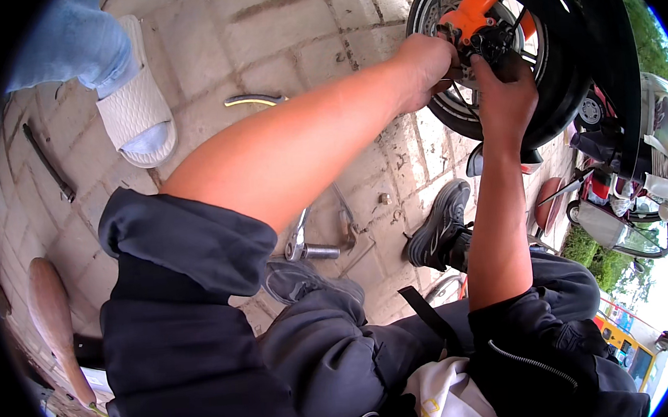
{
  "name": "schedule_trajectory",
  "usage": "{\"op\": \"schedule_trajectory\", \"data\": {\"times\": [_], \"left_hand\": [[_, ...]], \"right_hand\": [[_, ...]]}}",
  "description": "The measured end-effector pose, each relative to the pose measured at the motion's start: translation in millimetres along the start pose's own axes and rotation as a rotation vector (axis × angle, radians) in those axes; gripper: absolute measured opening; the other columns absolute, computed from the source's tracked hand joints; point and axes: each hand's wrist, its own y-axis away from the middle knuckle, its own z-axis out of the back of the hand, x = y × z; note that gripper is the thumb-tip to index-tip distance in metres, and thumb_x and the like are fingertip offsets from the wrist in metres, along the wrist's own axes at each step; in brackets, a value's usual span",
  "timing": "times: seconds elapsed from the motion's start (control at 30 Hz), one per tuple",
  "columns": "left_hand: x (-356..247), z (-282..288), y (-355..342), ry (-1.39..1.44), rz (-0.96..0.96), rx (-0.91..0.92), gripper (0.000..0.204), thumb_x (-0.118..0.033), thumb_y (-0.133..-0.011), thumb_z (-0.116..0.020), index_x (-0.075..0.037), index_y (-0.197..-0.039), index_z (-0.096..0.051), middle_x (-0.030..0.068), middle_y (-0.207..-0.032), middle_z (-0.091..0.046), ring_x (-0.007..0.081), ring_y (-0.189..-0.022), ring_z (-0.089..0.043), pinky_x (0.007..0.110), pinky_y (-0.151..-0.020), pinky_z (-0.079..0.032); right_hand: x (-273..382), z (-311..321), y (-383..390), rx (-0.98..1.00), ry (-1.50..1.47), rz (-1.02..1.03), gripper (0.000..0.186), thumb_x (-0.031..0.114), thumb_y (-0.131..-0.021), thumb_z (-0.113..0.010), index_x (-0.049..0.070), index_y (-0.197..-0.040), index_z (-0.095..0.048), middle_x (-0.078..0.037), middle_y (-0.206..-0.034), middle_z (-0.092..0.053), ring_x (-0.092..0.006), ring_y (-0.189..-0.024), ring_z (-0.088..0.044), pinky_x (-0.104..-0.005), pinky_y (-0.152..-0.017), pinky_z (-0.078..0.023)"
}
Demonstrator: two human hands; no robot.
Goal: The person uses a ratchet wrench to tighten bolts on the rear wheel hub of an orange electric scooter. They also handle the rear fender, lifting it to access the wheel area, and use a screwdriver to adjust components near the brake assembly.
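Note:
A wheel with a black tyre and a spoked rim stands at the upper right, under an orange fork leg. At its hub sits a black brake caliper. My left hand reaches in from the left, its fingers bent in at the caliper's near side; what they hold is hidden. On the other side, my right hand has its thumb pressed against the caliper's lower part and its fingers curled around it. A thin dark cable or rod runs down between the hands.
A ratchet wrench with a socket lies on the paving near my shoe. Yellow-black pliers handles show beyond my left forearm. A black strip-like tool lies far left. Another person's foot in a white slipper stands there. Parked vehicles are at right.

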Motion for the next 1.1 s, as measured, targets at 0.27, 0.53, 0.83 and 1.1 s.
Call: {"op": "schedule_trajectory", "data": {"times": [0.27,0.53,0.83,1.1], "left_hand": [[-5.6,-6.2,0.9,0.251,-0.024,0.077,0.006,-0.002,-0.074,-0.050,-0.005,-0.069,-0.046,0.0048,-0.066,-0.046,0.0152,-0.058,-0.044,0.026,-0.054,-0.033],[1.8,-7.6,-13.6,0.394,-0.041,0.212,0.007,-0.001,-0.075,-0.043,-0.004,-0.080,-0.046,0.0018,-0.070,-0.041,0.0122,-0.059,-0.037,0.026,-0.057,-0.032],[6.0,-2.3,-12.1,0.348,-0.064,0.182,0.013,-0.005,-0.076,-0.044,-0.003,-0.088,-0.049,0.0003,-0.071,-0.044,0.0111,-0.061,-0.040,0.024,-0.059,-0.034],[-17.7,43.8,-8.9,-0.241,-0.155,-0.110,0.026,-0.016,-0.087,-0.045,0.002,-0.104,-0.053,0.0122,-0.092,-0.062,0.0205,-0.078,-0.058,0.031,-0.073,-0.048]], "right_hand": [[-16.5,-6.9,5.8,-0.092,-0.227,0.049,0.043,0.005,-0.072,-0.071,-0.010,-0.109,-0.053,-0.013,-0.097,-0.063,-0.0151,-0.085,-0.060,-0.0262,-0.074,-0.048],[-19.9,-5.7,0.9,-0.172,-0.279,-0.038,0.047,0.007,-0.070,-0.073,-0.007,-0.109,-0.051,-0.011,-0.099,-0.060,-0.0160,-0.088,-0.058,-0.0270,-0.078,-0.047],[-23.3,-7.1,1.6,-0.088,-0.131,0.011,0.049,0.009,-0.070,-0.072,-0.005,-0.114,-0.054,-0.010,-0.098,-0.060,-0.0141,-0.086,-0.057,-0.0278,-0.076,-0.045],[-27.0,-3.9,0.8,-0.155,-0.055,0.045,0.056,0.018,-0.067,-0.074,-0.005,-0.114,-0.054,-0.012,-0.088,-0.058,-0.0200,-0.078,-0.055,-0.0301,-0.073,-0.044]]}}
